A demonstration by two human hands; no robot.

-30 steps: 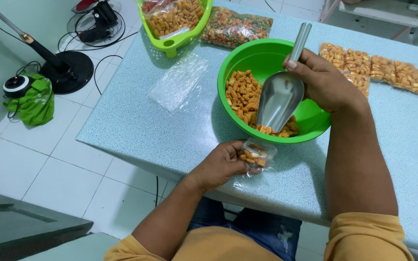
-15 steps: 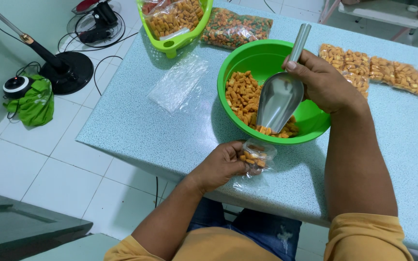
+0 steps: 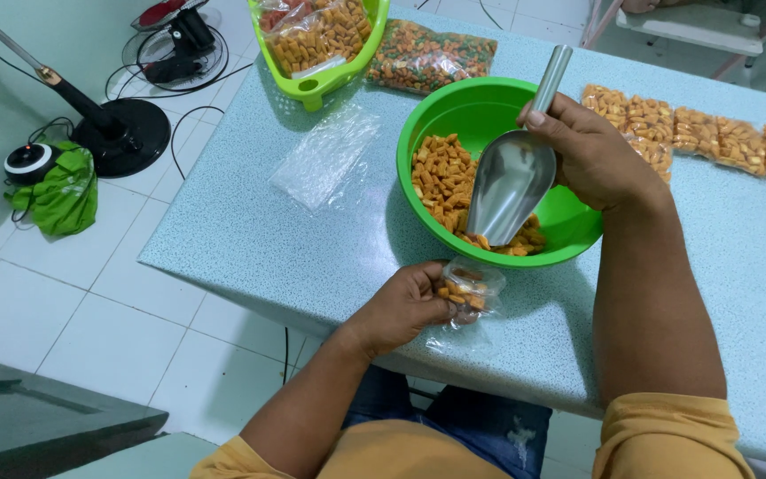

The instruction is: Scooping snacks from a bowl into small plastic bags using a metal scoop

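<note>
Head view: right hand [image 3: 591, 155] wrapped around the handle of a metal scoop [image 3: 511, 182], scoop mouth angled down into the green bowl [image 3: 454, 111], tip resting in the orange snack pieces [image 3: 441, 173]. Left hand [image 3: 401, 306] closed on a small clear bag [image 3: 470, 293], partly filled with the same pieces, held just in front of the bowl at the near table edge.

Landmark = green bowl, round, glossy plastic, on a speckled pale-blue table [image 3: 250, 239].
- Left of bowl: flat stack of empty clear bags [image 3: 325, 155], crinkled film.
- Behind bowl: clear pack of mixed orange/green snacks [image 3: 427, 58].
- Behind-left: lime plastic basket [image 3: 316, 84] with handle hole, holding bagged orange snacks.
- Right of bowl: row of small filled packs [image 3: 711, 137], orange contents, lying side by side.
- Far left, on the white tiled floor: black fan base [image 3: 126, 133] with cords, green cloth bag [image 3: 64, 195].

Scoop: smooth brushed metal, round tubular handle.

Versus earlier frames: essentially no change, both hands hold the same pose, scoop and bag in the same spots.
</note>
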